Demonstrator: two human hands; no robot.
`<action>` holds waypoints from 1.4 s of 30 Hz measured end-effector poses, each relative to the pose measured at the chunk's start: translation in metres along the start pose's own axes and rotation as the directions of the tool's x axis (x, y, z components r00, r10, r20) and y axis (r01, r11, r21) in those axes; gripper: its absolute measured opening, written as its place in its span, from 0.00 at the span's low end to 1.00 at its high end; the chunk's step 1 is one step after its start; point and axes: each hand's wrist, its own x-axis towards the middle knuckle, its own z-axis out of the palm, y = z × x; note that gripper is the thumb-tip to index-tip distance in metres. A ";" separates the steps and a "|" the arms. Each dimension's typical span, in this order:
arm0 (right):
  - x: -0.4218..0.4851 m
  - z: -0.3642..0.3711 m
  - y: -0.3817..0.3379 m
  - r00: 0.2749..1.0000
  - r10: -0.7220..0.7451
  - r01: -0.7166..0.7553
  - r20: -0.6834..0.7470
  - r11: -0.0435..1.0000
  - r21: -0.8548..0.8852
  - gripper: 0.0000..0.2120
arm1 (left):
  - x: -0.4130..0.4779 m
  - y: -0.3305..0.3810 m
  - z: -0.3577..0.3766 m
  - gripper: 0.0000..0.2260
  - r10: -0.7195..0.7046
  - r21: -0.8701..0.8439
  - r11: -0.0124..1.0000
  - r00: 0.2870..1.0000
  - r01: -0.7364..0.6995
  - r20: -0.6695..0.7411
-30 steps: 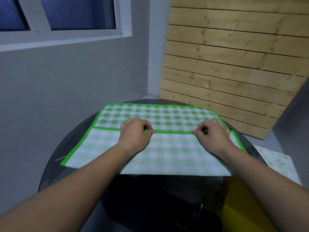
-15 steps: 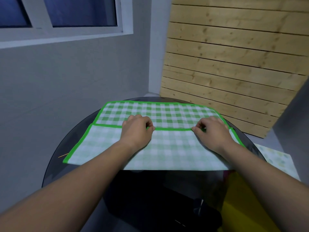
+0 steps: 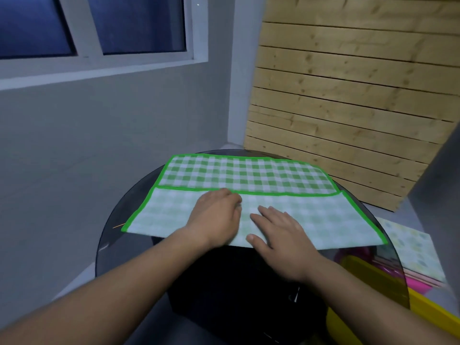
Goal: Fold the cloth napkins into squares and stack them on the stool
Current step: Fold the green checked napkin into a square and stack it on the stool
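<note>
Two hands sit close together on the green checked napkin [image 3: 249,175], which lies half-folded on the round dark glass top [image 3: 112,240]. My left hand [image 3: 215,217] curls its fingers onto the folded hem, and my right hand [image 3: 278,235] lies flat beside it. Farther right, a yellow bin [image 3: 435,312] holds pink items [image 3: 420,285].

Single view, from the camera on my head. It faces forward and down, wide angle, close over the table [image 3: 109,247]. The napkin [image 3: 249,178] sits mid-frame and my forearms [image 3: 124,282] enter from the bottom edge. The window [image 3: 99,23] is upper left, the planks [image 3: 348,95] upper right.
</note>
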 end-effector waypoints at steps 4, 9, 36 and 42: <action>0.001 -0.002 -0.001 0.999 0.035 -0.035 0.033 0.999 -0.008 0.30 | -0.037 0.001 0.006 0.20 -0.050 0.077 0.997 0.968 0.031 0.247; 0.001 -0.005 -0.003 0.997 0.051 -0.051 0.056 0.999 -0.005 0.30 | -0.054 -0.031 -0.007 0.31 -0.252 0.181 0.962 0.918 0.204 0.306; -0.021 -0.042 0.090 0.970 0.222 -0.229 0.099 0.971 0.067 0.28 | -0.021 0.006 0.020 0.28 -0.116 0.149 0.986 0.943 0.071 0.313; 0.015 -0.055 0.107 0.916 0.352 -0.313 -0.193 0.927 0.208 0.17 | -0.004 0.008 0.008 0.23 -0.136 0.125 0.987 0.954 0.105 0.268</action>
